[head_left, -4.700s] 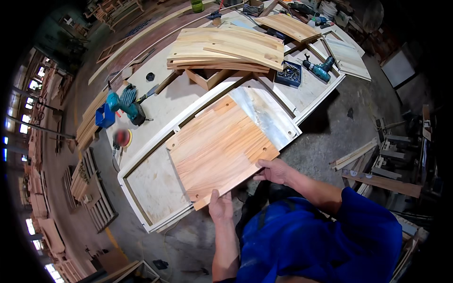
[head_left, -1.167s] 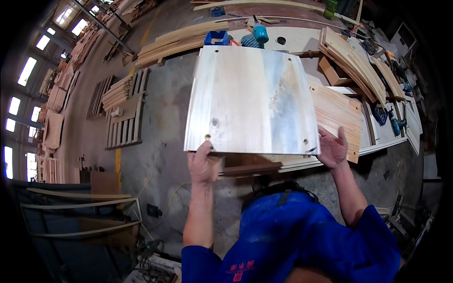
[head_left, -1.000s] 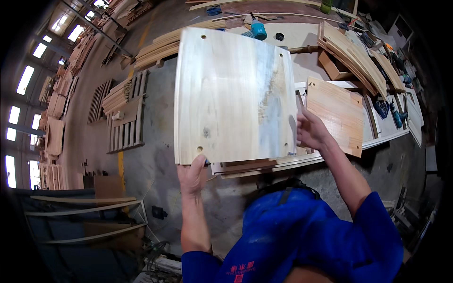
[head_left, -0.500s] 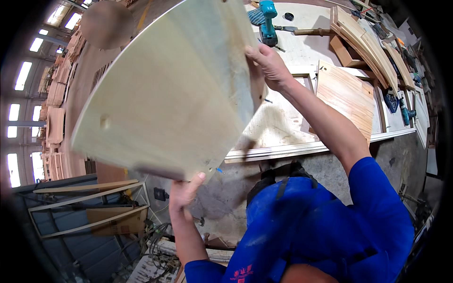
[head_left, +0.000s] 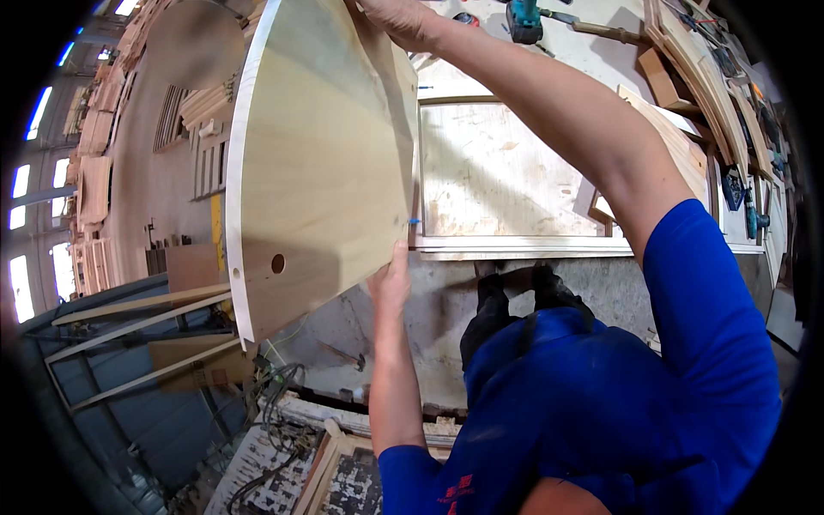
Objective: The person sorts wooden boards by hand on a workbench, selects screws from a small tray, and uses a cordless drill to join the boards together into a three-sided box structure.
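One large pale plywood panel with a round hole [head_left: 318,163], tipped up on edge at ten o'clock, off the plywood workbench with a framed recess [head_left: 506,172]. Looks stiff, broad, probably awkward rather than heavy; best taken at opposite edges, as now. Two hands: right hand [head_left: 399,19] at twelve o'clock clamped over the top edge, left hand [head_left: 390,279] at centre, palm pressed under the lower edge, fingers hidden. One teal cordless drill [head_left: 524,19] at one o'clock.

The pale wooden panel [head_left: 318,163] hides the fingers of the left hand [head_left: 390,279] and part of the workbench [head_left: 515,245], and its top is cut off by the picture's edge.
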The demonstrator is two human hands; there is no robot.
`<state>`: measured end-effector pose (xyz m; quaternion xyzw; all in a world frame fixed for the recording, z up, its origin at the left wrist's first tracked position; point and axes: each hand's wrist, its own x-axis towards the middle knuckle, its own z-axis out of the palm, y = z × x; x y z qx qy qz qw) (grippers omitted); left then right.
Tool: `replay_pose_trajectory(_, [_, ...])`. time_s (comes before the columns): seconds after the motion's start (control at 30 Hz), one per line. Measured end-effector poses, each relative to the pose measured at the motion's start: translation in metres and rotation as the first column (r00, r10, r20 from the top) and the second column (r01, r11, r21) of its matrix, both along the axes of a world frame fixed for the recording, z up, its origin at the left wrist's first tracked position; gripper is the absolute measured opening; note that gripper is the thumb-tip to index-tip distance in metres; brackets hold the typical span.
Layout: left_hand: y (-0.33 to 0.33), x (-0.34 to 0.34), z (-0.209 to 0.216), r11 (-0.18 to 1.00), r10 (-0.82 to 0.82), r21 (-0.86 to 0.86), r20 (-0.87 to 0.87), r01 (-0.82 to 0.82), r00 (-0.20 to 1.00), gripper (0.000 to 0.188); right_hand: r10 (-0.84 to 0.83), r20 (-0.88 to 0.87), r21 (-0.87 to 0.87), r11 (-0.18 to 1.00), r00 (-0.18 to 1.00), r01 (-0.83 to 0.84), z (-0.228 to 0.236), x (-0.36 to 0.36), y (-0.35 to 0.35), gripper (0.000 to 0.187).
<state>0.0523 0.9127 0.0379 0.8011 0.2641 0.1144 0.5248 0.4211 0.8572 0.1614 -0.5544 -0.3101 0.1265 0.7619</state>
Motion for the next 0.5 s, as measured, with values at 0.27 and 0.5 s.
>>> replay_pose_trajectory(0.27, [0.001,0.007,-0.044,0.993,0.085,-0.068,-0.093,-0.091,0.992,0.04,0.072,0.16,-0.213,0.976,0.985,-0.037,-0.011,-0.001,0.019,0.054])
replay_pose_trajectory(0.5, [0.008,0.002,-0.058,0.974,0.149,-0.166,-0.029,-0.152,0.988,0.043,0.039,0.152,-0.163,0.987,0.988,-0.014,-0.026,-0.002,0.028,0.065])
